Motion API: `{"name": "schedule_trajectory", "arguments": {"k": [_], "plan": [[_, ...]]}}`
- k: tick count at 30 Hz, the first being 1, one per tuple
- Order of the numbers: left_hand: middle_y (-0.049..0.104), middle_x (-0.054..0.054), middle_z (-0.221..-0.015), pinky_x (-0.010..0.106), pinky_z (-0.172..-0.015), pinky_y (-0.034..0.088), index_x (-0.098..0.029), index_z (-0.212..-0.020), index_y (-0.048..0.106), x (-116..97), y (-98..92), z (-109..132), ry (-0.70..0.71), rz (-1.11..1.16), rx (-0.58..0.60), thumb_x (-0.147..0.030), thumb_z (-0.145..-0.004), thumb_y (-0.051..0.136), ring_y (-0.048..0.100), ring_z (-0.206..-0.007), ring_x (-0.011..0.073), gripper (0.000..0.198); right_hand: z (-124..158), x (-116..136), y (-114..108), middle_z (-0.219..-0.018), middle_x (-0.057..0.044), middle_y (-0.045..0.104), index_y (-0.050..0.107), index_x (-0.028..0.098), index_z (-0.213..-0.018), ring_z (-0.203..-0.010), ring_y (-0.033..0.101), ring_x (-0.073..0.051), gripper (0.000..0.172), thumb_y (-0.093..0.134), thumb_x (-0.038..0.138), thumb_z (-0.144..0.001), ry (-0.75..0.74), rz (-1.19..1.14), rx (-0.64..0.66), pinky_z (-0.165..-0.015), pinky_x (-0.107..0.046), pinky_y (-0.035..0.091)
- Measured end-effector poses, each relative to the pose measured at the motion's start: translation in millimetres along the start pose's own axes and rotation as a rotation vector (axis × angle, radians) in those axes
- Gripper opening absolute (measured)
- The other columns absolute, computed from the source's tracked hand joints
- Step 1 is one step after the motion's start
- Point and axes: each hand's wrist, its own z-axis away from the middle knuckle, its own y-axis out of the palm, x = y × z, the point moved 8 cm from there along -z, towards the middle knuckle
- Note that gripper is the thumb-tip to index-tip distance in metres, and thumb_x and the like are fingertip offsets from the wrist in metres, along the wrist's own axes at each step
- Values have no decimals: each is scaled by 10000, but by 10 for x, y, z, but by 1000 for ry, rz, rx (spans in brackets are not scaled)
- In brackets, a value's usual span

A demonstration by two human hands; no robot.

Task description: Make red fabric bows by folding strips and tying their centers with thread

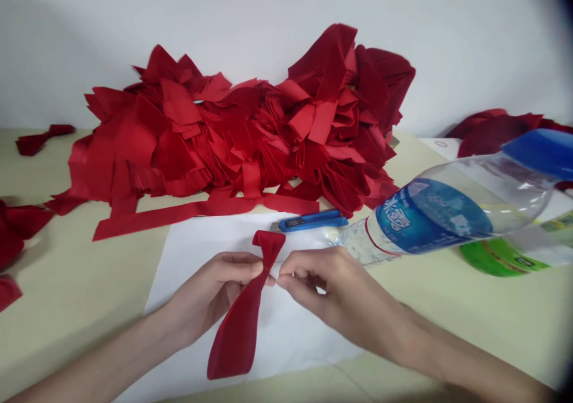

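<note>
My left hand (pixel 226 286) pinches a red velvet ribbon (pixel 236 331) at its gathered, narrow middle. One short end of the ribbon sticks up above the fingers, and the longer, wider end hangs down toward me. Close on the right, my right hand (pixel 324 289) has thumb and forefinger pressed together beside the gathered spot. Something thin, perhaps a thread or wire, shows at those fingertips; it is too small to name. Both hands are above a white sheet of paper (pixel 179 283) lying on the table.
A big heap of red ribbon pieces (pixel 237 134) stands against the wall. Before it lie a long red strip (pixel 152 219) and a blue utility knife (pixel 308 220). At right are a clear plastic bottle (pixel 447 206) with a blue base and a green-labelled container (pixel 501 257). More red pieces (pixel 22 221) lie left.
</note>
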Motion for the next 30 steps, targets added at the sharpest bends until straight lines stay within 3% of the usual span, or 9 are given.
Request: {"name": "schedule_trajectory", "arguments": {"k": [3,6,8,10,14,18,22,26,30], "plan": [[627,32,-679,233,-653,376,-149,-674,706,-65,103,14,48,29,112,-241,-683,669,516,-678,142,99,-44,-152,29,-600,36,513,673,157,-796,-519,389,-71,201,514,247,-880,77,-324,161,-481,-192,303],[642,24,-633,260,-632,372,-162,-646,729,5,329,124,-56,-75,312,-183,-594,694,512,-622,149,65,-28,-93,133,-663,15,575,688,115,-812,-568,472,-74,169,594,254,-831,46,-547,424,-544,-188,380],[619,1,-597,259,-571,340,-186,-652,738,151,443,233,-182,-274,412,-160,-571,707,482,-584,145,91,18,-6,204,-641,16,589,697,100,-806,-570,497,-74,150,642,239,-795,-4,-535,580,-563,-183,401],[594,-18,-587,251,-545,316,-205,-655,730,247,441,275,-217,-489,385,-163,-589,699,480,-604,150,84,49,71,250,-608,28,596,708,121,-786,-554,498,-69,99,641,194,-793,-75,-345,628,-564,-181,391],[449,-53,-483,244,-490,238,-168,-570,650,157,203,143,-86,-617,38,-187,-651,621,379,-510,113,88,18,237,199,-665,-1,644,677,152,-718,-613,550,-111,147,571,120,-814,-170,192,327,-609,-234,382],[571,-19,-609,240,-614,336,-148,-619,660,2,49,13,4,-331,-69,-150,-658,637,480,-649,137,46,93,435,134,-669,-61,628,634,117,-699,-579,534,-162,147,537,15,-744,-250,521,8,-489,-276,299],[577,-22,-608,217,-573,347,-154,-655,661,-12,59,-19,-8,21,61,-223,-736,680,480,-576,97,108,87,230,-10,-672,-1,597,617,153,-734,-558,483,-108,163,500,86,-825,-104,218,-79,-517,-249,319],[655,10,-722,212,-586,392,-167,-715,677,15,72,-13,17,169,107,-253,-748,712,559,-639,110,98,5,-90,-37,-608,35,527,650,161,-745,-536,401,-72,177,511,168,-854,84,-254,34,-483,-196,298],[687,42,-767,191,-601,418,-159,-801,679,2,147,-14,41,206,150,-257,-799,673,588,-672,102,99,-60,-176,-37,-523,63,406,685,133,-759,-470,281,-54,167,565,218,-839,143,-541,75,-436,-191,233]]}}
